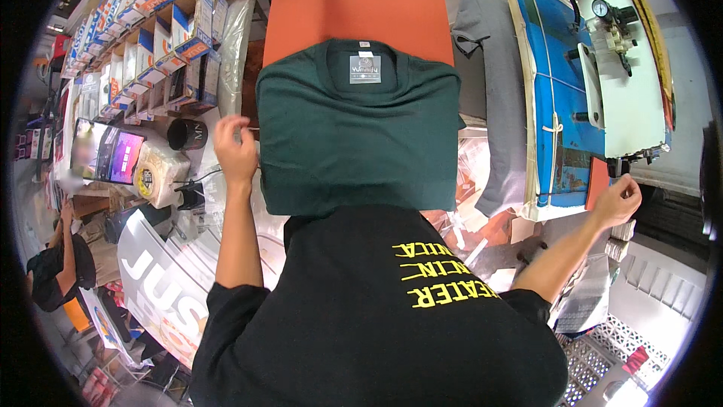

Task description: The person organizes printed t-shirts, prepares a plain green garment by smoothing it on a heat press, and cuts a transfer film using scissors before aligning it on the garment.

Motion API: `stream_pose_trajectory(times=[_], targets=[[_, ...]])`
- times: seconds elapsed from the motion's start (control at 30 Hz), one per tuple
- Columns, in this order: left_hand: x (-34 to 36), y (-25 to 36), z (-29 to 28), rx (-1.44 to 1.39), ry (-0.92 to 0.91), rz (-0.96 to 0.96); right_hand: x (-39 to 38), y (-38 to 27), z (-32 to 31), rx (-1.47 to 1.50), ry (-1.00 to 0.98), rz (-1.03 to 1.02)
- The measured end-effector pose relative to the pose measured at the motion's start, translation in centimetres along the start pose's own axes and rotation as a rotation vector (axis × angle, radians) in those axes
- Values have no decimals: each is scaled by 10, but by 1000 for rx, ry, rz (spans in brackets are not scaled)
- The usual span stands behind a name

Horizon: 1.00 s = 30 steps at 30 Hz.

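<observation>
Bright light shows the green shirt [358, 143] clearly, with soft fold shadows; edges bow (corners black), far left blurs.

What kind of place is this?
Probably a small garment-printing workshop: a dark green shirt lies over an orange board, a machine with a round pressure gauge stands at right, and open cardboard boxes are stacked at left.

1. Black shirt [361, 347] of matte cloth covering the torso.
2. Bold yellow block lettering [452, 280] in stacked lines, upside down in the head view.
3. Short, loose black sleeves [232, 315].
4. Bare forearms [239, 237].
5. Bare left hand [236, 152] and right hand [619, 201].
</observation>
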State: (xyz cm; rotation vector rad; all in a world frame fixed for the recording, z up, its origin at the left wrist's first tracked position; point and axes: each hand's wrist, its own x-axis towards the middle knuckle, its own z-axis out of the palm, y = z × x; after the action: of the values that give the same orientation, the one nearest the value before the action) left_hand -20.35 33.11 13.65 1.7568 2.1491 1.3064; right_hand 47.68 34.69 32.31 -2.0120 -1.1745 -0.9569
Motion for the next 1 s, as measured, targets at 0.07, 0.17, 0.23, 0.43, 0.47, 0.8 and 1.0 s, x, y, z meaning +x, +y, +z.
stream_pose_trajectory(times=[0.07, 0.17, 0.23, 0.43, 0.47, 0.8, 1.0], targets=[[-29, -6, -15, 27, 24, -65, 13, 36, 1, 5, -318, -51], [-59, -4, -21, -2, 56, -157, 18, 42, 20, -310, -542, -193], [-75, 2, -25, -34, 69, -206, 18, 1, 7, -414, -650, 13], [-128, 12, -42, -54, 41, -237, 16, -1, 6, -188, -599, -4], [-142, 7, -46, -63, 48, -256, 11, -15, -6, -160, -582, 4], [-202, -4, -52, -210, 43, -464, -66, -121, -66, 406, -328, -308], [-226, -6, -77, -159, 4, -440, -74, -184, -96, 592, -187, -366]])
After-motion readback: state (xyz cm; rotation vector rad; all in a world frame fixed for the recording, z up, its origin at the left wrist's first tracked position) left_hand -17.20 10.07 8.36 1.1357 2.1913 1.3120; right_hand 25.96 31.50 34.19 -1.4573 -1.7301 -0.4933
